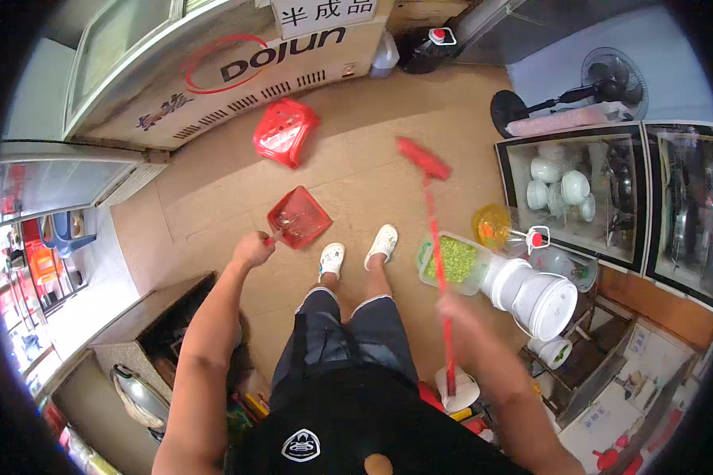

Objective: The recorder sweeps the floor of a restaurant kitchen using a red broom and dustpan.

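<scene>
My left hand (254, 249) is closed round the handle of a red dustpan (300, 217), whose pan is over the floor in front of my feet and holds some debris. On the right, my right hand (455, 310), slightly blurred, grips the long red handle of a broom (423, 159). The broom's red head points away from me, to the right of the dustpan. A red plastic stool (285, 132) stands beyond the dustpan, close to the chest freezer.
A Dojun chest freezer (255, 65) borders the far side. At right are a tub of chopped greens (458, 261), white buckets (526, 291), a yellow-liquid jug (493, 228) and a glass-door cabinet (576, 196) with bowls. A standing fan (612, 83) lies behind it. A dark cabinet (154, 332) is near my left arm.
</scene>
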`<state>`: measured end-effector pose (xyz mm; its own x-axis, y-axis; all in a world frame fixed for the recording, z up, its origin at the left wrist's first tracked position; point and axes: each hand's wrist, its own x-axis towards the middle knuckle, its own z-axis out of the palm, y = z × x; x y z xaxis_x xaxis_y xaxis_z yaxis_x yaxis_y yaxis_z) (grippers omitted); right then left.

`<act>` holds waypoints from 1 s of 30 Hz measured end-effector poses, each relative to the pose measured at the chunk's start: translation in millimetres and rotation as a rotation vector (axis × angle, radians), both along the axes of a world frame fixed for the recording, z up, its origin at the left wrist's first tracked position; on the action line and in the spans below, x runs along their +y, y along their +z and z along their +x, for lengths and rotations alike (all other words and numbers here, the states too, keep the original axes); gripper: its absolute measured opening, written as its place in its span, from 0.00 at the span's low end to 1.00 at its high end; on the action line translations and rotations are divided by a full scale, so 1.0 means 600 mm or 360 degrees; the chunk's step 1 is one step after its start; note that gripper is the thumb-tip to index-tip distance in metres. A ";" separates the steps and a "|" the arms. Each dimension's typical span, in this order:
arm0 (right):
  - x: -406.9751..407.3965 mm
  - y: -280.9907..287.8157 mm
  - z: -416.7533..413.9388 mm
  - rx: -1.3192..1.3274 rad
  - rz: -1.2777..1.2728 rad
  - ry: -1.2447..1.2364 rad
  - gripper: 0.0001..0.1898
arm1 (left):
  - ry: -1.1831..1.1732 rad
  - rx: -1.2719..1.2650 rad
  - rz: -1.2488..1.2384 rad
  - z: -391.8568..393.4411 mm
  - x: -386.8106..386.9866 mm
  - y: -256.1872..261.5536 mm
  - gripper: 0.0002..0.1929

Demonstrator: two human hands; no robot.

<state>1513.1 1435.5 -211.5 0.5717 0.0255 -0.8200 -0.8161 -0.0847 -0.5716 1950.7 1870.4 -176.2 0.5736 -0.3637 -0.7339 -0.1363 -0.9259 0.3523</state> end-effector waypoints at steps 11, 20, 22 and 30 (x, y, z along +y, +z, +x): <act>0.297 0.366 0.039 0.0234 -0.0124 -0.0142 0.21 | -0.0010 0.0039 0.0054 0.001 -0.037 -0.046 0.17; 0.002 0.181 -0.009 0.0466 -0.0474 -0.1192 0.17 | -0.0199 0.0074 0.0224 -0.012 -0.047 0.005 0.17; -0.118 0.101 0.014 0.0469 -0.0667 -0.1084 0.09 | -0.0373 -0.0019 0.0192 -0.016 -0.073 -0.001 0.17; 0.050 0.002 0.006 0.0739 -0.0348 -0.0657 0.15 | -0.0926 -0.0057 0.0231 -0.052 -0.222 0.020 0.15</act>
<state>1516.8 1465.3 -210.4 0.0842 -0.3151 -0.9453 -0.9642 0.2137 -0.1571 1919.3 1737.2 -164.1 0.3355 -0.5231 -0.7835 -0.6447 -0.7339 0.2139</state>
